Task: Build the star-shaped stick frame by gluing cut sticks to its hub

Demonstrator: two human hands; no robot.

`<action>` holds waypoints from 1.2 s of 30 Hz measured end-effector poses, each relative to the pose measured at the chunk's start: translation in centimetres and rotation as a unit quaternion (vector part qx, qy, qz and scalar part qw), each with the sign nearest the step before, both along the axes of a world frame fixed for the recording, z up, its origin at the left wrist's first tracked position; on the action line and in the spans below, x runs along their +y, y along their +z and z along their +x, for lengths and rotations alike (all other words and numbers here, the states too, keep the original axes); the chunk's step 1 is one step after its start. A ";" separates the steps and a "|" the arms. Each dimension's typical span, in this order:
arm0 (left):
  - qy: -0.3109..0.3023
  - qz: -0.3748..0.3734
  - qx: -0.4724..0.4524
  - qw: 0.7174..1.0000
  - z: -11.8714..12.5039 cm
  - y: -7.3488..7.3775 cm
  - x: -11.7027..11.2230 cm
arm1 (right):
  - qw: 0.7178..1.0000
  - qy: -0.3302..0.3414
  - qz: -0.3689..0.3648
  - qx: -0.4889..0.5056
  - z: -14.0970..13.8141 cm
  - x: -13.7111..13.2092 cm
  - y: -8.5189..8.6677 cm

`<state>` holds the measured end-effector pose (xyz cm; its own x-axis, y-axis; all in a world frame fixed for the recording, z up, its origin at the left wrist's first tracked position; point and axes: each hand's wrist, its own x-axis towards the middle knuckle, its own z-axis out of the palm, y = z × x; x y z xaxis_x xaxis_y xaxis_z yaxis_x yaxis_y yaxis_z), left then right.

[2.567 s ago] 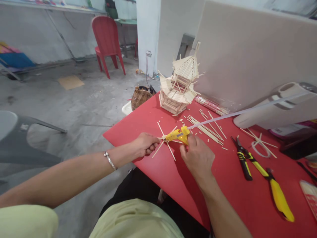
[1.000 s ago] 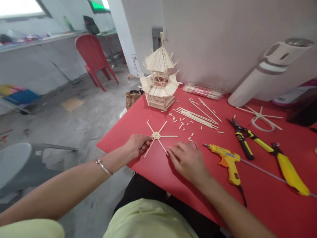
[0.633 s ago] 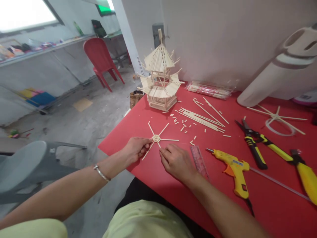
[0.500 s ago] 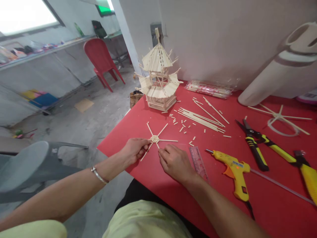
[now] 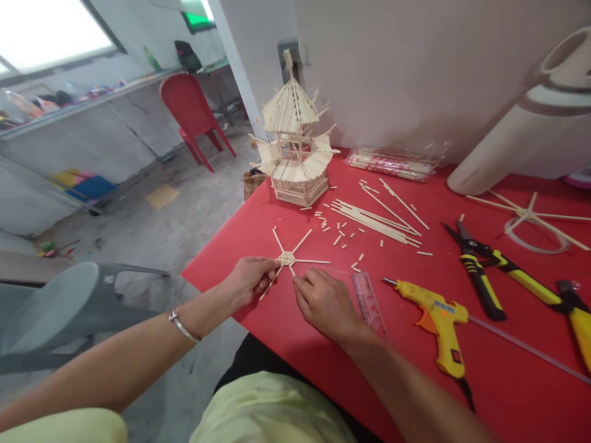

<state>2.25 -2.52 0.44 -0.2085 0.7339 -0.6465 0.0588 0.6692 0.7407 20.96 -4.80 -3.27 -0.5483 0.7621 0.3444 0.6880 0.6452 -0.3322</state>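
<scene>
A small wooden-stick frame (image 5: 287,259), with spokes radiating from a ringed hexagonal centre, is held low over the red tabletop. My left hand (image 5: 253,278) pinches it at the left side of the centre. On the near side, my right hand (image 5: 325,301) is closed with thumb and fingertips on the end of a spoke. A clear pinkish ruler (image 5: 369,303) lies just right of my right hand. Beyond it rests a yellow glue gun (image 5: 431,307), its nozzle pointing left and a glue stick running out of its back.
A stick-built pagoda model (image 5: 300,147) stands at the table's back left. Long sticks (image 5: 373,223) and short cut pieces (image 5: 339,237) lie mid-table, a packet of sticks (image 5: 392,163) behind. Right are black-yellow cutters (image 5: 475,264), another spoked frame (image 5: 527,214) and a leaning white tube (image 5: 512,135).
The view has shifted slightly. Both hands keep their hold on the stick frame, with hardly any movement.
</scene>
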 end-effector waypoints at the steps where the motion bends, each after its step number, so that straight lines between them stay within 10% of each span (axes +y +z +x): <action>1: 0.002 0.005 -0.001 1.000 0.0 -0.1 0.0 | 1.000 -0.001 0.000 0.001 0.0 0.0 0.0; 36: 0.015 0.036 0.006 0.999 0.2 -0.4 -0.4 | 1.000 0.000 -0.007 -0.001 0.0 0.0 0.3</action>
<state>2.47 -2.87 0.09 -0.2378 0.7716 -0.5900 0.0483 0.6160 0.7862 20.98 -4.85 -2.99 -0.5493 0.7665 0.3328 0.6882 0.6408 -0.3401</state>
